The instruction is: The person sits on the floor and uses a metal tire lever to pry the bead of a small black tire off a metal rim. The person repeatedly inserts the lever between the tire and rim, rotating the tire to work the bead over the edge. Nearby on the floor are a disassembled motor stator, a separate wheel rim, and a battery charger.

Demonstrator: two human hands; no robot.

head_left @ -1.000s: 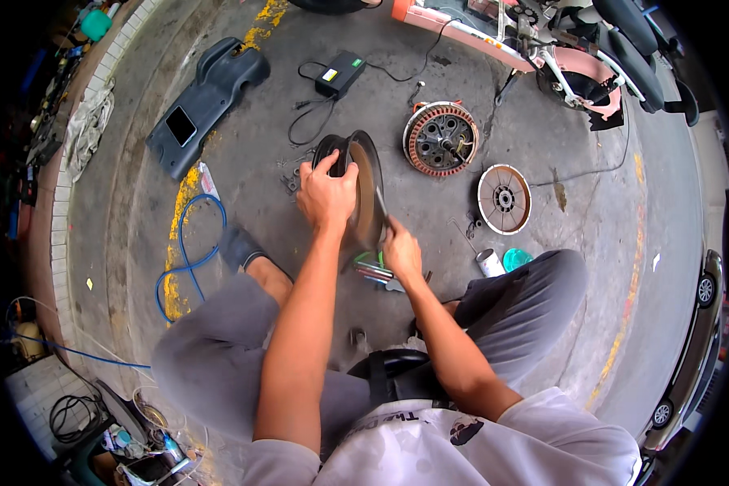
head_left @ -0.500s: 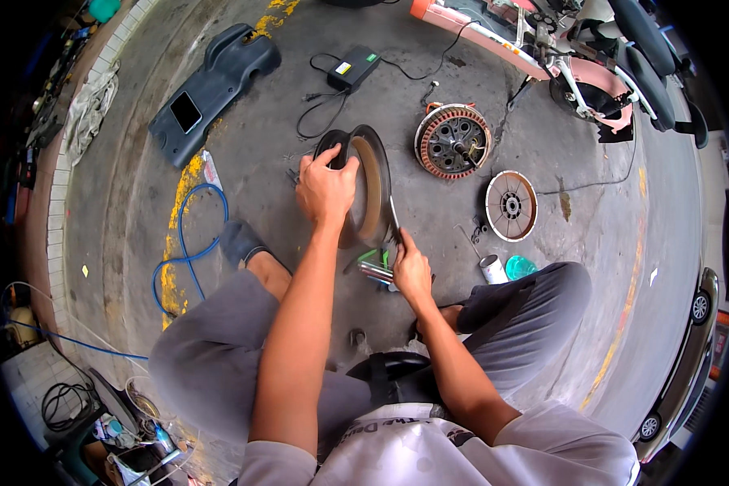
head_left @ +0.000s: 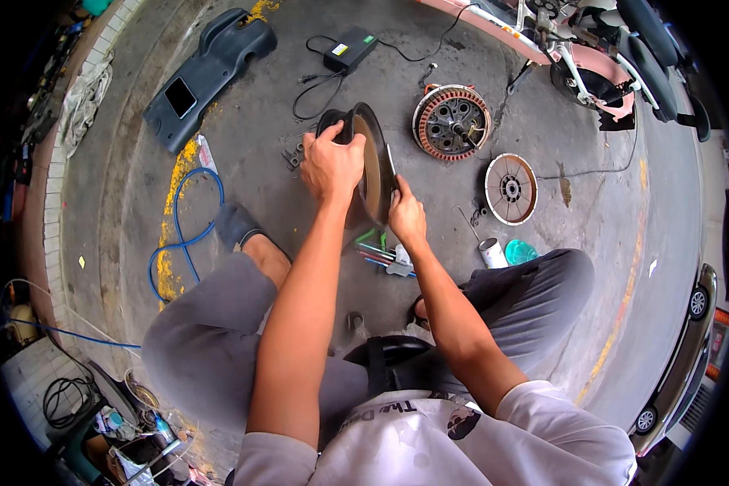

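My left hand (head_left: 332,164) grips the upper left side of a dark wheel rim (head_left: 369,174) with a brown inner wall. The rim stands tilted on edge between my knees. In my right hand (head_left: 407,215) is a thin flat metal tool (head_left: 390,160), its shiny blade lying along the rim's right edge. What kind of tool it is, I cannot tell. Beyond the rim to the right lies a motor stator (head_left: 441,128) with copper windings and a central shaft. Nearer me rests a round spoked hub cover (head_left: 498,193).
Pen-like tools (head_left: 381,257), a white can (head_left: 492,253) and a teal bowl (head_left: 521,252) sit near my right foot. Small bolts (head_left: 290,155) lie left of the rim. A charger (head_left: 351,50), a black plastic panel (head_left: 170,130), a blue hose (head_left: 188,243) and a pink scooter (head_left: 595,74) surround me.
My right hand has slid up along the rim's right edge with the metal tool. The rim has turned slightly; my left hand keeps its grip, shifted a little right.
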